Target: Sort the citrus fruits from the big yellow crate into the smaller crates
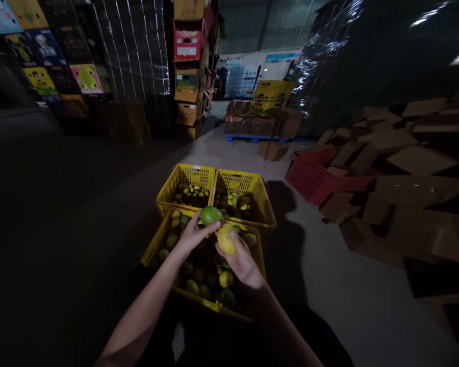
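Over the nearest yellow crate (260, 255), my left hand (193, 234) is closed round a smooth green lemon (211, 216). Close beside it, my right hand (243, 257) grips a yellow lemon (226, 240) between thumb and fingers. Below both hands the crate holds many green and yellow lemons (226, 279), partly in shadow. Two more yellow crates stand just behind it, side by side. Small piles of fruit lie in the left crate (164, 196) and in the right crate (265, 204).
To the right, a red crate (309, 176) lies by a large heap of cardboard pieces (405, 204). A tall stack of boxes (187, 86) rises ahead. Behind the crates, a blue pallet (254, 138) bears cartons and a yellow box (271, 95). Printed cartons (46, 48) are stacked at far left.
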Motion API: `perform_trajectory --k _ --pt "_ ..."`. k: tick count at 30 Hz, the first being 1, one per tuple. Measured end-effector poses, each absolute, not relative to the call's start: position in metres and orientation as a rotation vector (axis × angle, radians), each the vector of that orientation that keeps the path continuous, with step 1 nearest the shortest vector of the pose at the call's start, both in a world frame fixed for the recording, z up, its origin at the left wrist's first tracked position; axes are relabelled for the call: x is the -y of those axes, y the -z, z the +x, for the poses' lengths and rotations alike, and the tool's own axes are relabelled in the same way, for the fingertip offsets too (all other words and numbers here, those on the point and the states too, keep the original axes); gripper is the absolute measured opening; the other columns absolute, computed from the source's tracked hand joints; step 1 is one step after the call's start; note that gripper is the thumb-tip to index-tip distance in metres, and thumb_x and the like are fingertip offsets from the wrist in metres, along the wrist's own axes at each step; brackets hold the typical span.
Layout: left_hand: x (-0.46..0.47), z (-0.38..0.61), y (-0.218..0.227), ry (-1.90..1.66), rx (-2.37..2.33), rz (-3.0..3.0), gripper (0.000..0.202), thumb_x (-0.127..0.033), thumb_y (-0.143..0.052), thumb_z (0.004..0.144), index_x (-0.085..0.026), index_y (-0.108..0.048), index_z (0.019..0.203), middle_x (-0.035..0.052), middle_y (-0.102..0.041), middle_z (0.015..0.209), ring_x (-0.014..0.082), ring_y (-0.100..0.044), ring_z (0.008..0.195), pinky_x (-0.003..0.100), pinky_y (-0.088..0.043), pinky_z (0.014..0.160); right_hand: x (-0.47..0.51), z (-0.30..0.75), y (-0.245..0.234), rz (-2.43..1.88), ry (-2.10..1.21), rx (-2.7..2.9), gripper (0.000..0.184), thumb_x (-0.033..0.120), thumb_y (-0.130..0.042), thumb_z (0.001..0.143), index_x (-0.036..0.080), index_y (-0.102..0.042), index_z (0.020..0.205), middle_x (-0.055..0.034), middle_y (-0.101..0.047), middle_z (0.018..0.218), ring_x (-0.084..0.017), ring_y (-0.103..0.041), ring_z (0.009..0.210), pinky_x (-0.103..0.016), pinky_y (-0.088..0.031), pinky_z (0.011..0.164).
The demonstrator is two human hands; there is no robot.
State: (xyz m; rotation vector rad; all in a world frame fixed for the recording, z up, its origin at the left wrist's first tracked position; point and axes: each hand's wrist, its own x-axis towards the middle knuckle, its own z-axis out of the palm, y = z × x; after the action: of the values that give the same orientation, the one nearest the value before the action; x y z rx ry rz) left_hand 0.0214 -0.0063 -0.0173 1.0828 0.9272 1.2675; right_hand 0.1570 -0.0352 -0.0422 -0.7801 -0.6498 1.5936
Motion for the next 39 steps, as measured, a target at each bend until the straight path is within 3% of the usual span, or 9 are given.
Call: perform_trajectory --k 5,10,21,28,34,39 --pt "0.004 0.010 0.018 -1.366 -1.017 1.303 0.059 -0.033 -0.084 0.050 -0.021 -0.045 0.093 -0.0006 -0.058 0.092 0.0123 -0.058 0.078 0.022 -0.048 0.070 0.026 0.174 0.043 -0.837 -1.296 0.755 0.049 0.017 -0.082 0.054 0.029 -0.063 0.097 0.0040 -0.063 0.094 -0.014 -0.057 0.083 -0.025 -0.049 0.071" --pt "0.011 0.002 0.012 -1.322 -1.021 1.560 0.058 -0.031 -0.083 0.052 -0.021 -0.050 0.099 0.0048 -0.060 0.100 0.0186 -0.057 0.091 0.026 -0.046 0.077 0.021 0.180 0.044 -0.916 -0.993 1.021 0.052 0.011 -0.081 0.052 0.028 -0.064 0.098 0.0038 -0.060 0.102 -0.015 -0.054 0.095 -0.025 -0.045 0.085" --pt "0.012 -0.003 0.013 -1.265 -0.968 1.781 0.057 -0.032 -0.081 0.058 -0.020 -0.053 0.107 0.0071 -0.061 0.107 0.0212 -0.057 0.098 0.030 -0.044 0.087 0.022 0.170 0.042 -0.846 -1.062 1.084 0.049 0.015 -0.079 0.059 0.030 -0.061 0.103 0.0043 -0.059 0.104 -0.015 -0.054 0.097 -0.026 -0.043 0.087" --pt "0.014 -0.004 0.009 -1.205 -0.908 1.613 0.062 -0.032 -0.079 0.062 -0.020 -0.057 0.118 0.0105 -0.057 0.123 0.0262 -0.053 0.113 0.036 -0.040 0.097 0.027 0.164 0.039 -0.811 -1.278 0.865 0.047 0.018 -0.083 0.054 0.026 -0.064 0.097 0.0020 -0.064 0.098 -0.015 -0.057 0.089 -0.024 -0.047 0.080" --pt "0.014 0.001 0.011 -1.209 -0.853 1.382 0.060 -0.032 -0.081 0.058 -0.019 -0.060 0.112 0.0092 -0.059 0.117 0.0228 -0.058 0.102 0.032 -0.047 0.088 0.031 0.161 0.036 -0.783 -1.368 0.788 0.043 0.017 -0.082 0.055 0.027 -0.064 0.092 0.0037 -0.065 0.091 -0.014 -0.059 0.086 -0.023 -0.049 0.078" --pt "0.013 -0.001 0.012 -1.070 -0.850 1.193 0.059 -0.051 -0.064 0.073 -0.025 -0.053 0.124 0.0044 -0.064 0.096 0.0125 -0.058 0.063 0.025 -0.049 0.058 0.029 0.158 0.034 -0.705 -1.553 0.584 0.025 0.031 -0.073 0.068 0.026 -0.063 0.090 0.0026 -0.066 0.092 -0.014 -0.061 0.081 -0.024 -0.051 0.070"
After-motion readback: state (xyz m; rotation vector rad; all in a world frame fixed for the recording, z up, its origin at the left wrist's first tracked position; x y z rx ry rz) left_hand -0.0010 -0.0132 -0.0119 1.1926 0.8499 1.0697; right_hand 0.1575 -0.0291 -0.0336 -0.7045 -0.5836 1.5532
